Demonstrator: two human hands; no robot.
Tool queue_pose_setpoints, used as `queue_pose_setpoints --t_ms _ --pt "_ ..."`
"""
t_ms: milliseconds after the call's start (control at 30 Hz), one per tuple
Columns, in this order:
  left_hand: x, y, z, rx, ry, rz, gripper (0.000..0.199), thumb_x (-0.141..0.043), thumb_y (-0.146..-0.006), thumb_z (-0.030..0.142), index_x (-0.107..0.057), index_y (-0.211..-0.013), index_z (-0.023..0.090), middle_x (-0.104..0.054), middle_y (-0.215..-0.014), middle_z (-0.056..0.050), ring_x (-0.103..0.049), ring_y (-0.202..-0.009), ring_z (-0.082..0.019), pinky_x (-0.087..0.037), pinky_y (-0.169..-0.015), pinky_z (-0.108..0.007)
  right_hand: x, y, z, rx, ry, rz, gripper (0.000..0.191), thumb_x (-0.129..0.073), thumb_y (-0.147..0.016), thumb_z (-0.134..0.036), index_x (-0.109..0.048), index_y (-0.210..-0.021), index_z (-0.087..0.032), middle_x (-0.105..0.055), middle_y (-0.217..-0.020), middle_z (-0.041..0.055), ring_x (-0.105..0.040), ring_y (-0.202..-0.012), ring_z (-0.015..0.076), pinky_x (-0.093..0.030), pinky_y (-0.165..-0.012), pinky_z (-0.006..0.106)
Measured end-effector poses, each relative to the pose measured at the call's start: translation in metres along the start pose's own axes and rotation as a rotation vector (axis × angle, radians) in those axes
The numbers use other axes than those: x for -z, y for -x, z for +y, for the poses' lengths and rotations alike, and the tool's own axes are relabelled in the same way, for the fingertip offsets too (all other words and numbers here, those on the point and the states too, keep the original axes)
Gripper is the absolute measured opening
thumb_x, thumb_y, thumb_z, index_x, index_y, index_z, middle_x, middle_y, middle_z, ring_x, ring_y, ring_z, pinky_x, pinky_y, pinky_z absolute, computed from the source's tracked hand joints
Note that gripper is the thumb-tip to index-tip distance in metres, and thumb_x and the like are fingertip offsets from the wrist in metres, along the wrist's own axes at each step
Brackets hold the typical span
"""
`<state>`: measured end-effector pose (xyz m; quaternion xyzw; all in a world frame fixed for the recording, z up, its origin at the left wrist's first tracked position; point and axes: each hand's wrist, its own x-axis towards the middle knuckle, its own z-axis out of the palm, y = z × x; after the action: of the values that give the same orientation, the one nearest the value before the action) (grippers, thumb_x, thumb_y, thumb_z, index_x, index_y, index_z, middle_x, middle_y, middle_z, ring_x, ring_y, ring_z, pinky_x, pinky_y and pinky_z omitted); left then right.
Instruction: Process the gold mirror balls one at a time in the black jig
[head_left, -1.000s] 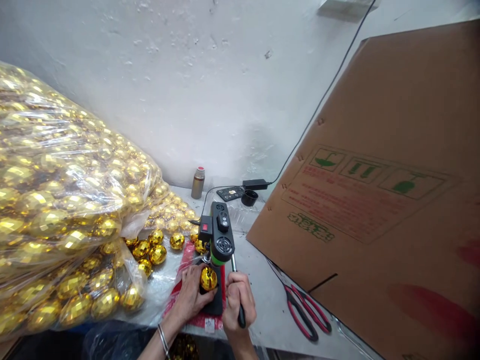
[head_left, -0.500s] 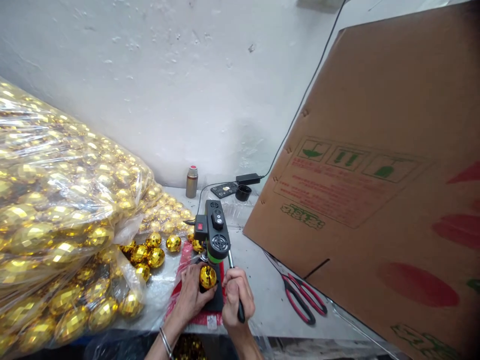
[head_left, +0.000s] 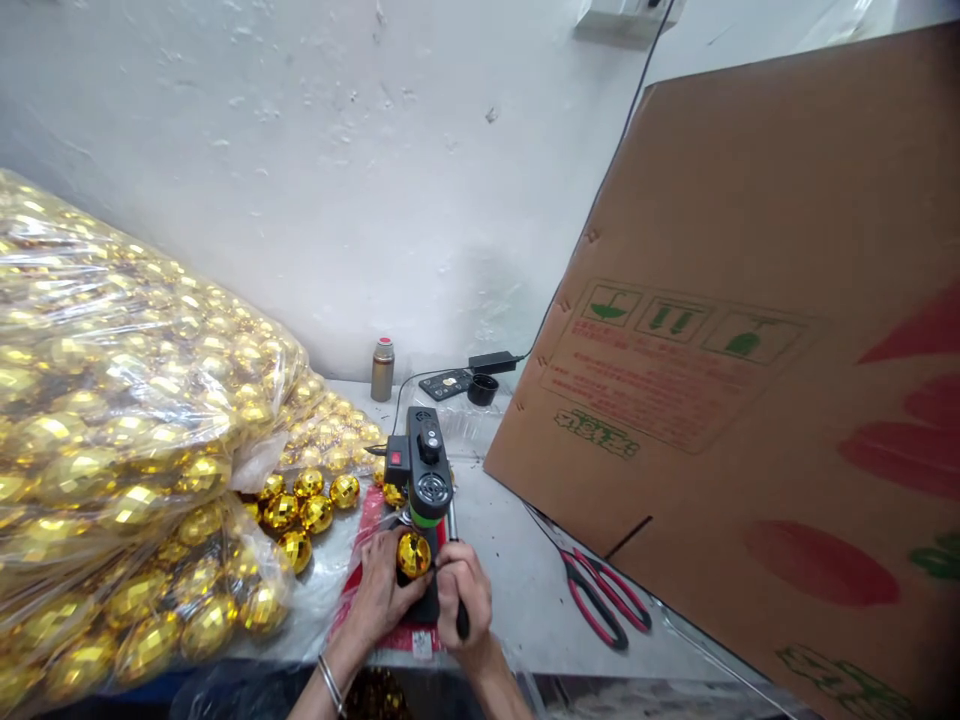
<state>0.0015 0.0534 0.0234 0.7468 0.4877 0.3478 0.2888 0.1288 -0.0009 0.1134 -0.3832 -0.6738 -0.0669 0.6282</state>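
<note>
A gold mirrored ball [head_left: 413,554] rests at the base of a small black press-like machine [head_left: 429,470], below its head. My left hand [head_left: 380,582] is curled around the ball from the left, thumb at its lower edge. To the right, my right hand [head_left: 463,598] is wrapped round the black-handled metal lever [head_left: 462,622] of the machine. A red plastic sheet [head_left: 367,530] lies under the machine. More gold balls [head_left: 316,513] sit on the table just left of it.
Large clear bags of gold balls [head_left: 135,400] fill the left. A big cardboard box [head_left: 720,300] leans at the right, with red-handled scissors [head_left: 600,600] before it. A small bottle [head_left: 382,370], a black cup [head_left: 482,389] and a power adapter [head_left: 493,362] stand near the wall.
My right hand and the lever have moved slightly left, closer to the machine. The left hand stays around the ball. The camera view has shifted a little.
</note>
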Motion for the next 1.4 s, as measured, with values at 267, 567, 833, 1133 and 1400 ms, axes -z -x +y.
queue_pose_setpoints --t_ms 267,567,833,1133,1400 --pt "0.005 0.071 -0.029 -0.141 -0.121 0.079 0.073 -0.079 -0.075 0.037 -0.05 -0.14 0.021 -0.061 -0.135 -0.02 -0.057 -0.127 -0.041 -0.048 -0.106 -0.059 0.012 -0.047 -0.034 -0.223 -0.061 -0.018 0.024 -0.042 -0.1 -0.009 -0.05 -0.081 -0.021 -0.052 -0.074 -0.0019 -0.051 -0.065 0.0099 -0.043 -0.059 0.02" --pt "0.105 0.01 -0.013 0.099 -0.7 0.148 0.037 -0.04 -0.101 0.029 -0.059 -0.128 0.012 -0.067 -0.127 -0.022 -0.063 -0.12 -0.035 -0.049 -0.104 -0.05 0.005 -0.029 -0.027 -0.172 -0.082 0.003 0.025 -0.04 -0.099 -0.007 -0.05 -0.081 -0.021 -0.052 -0.075 -0.0002 -0.052 -0.065 0.0113 -0.044 -0.059 0.022" --pt "0.105 -0.044 -0.002 0.236 -0.793 -0.032 0.037 -0.06 -0.092 0.029 -0.063 -0.121 0.007 -0.073 -0.101 -0.023 -0.073 -0.095 -0.039 -0.053 -0.086 -0.049 0.007 -0.029 -0.026 -0.17 -0.092 -0.028 0.025 -0.039 -0.1 -0.007 -0.049 -0.082 -0.021 -0.051 -0.077 0.0002 -0.052 -0.067 0.0113 -0.044 -0.06 0.022" --pt "0.113 -0.015 0.017 0.392 0.191 0.098 0.081 -0.044 -0.086 0.077 -0.053 -0.136 0.014 -0.072 -0.084 -0.004 -0.068 -0.064 -0.023 -0.054 -0.063 -0.034 0.016 -0.061 -0.038 -0.29 -0.099 -0.087 0.03 -0.04 -0.103 -0.017 -0.047 -0.074 -0.022 -0.048 -0.069 -0.0022 -0.048 -0.062 0.0109 -0.041 -0.059 0.023" --pt "0.048 0.011 0.013 0.232 0.261 0.1 0.058 -0.05 -0.091 0.057 -0.055 -0.136 0.02 -0.067 -0.135 -0.011 -0.064 -0.124 -0.028 -0.051 -0.105 -0.043 0.017 -0.068 -0.04 -0.286 -0.075 -0.096 0.029 -0.041 -0.102 -0.016 -0.045 -0.074 -0.022 -0.048 -0.068 -0.0027 -0.048 -0.062 0.0106 -0.041 -0.06 0.021"
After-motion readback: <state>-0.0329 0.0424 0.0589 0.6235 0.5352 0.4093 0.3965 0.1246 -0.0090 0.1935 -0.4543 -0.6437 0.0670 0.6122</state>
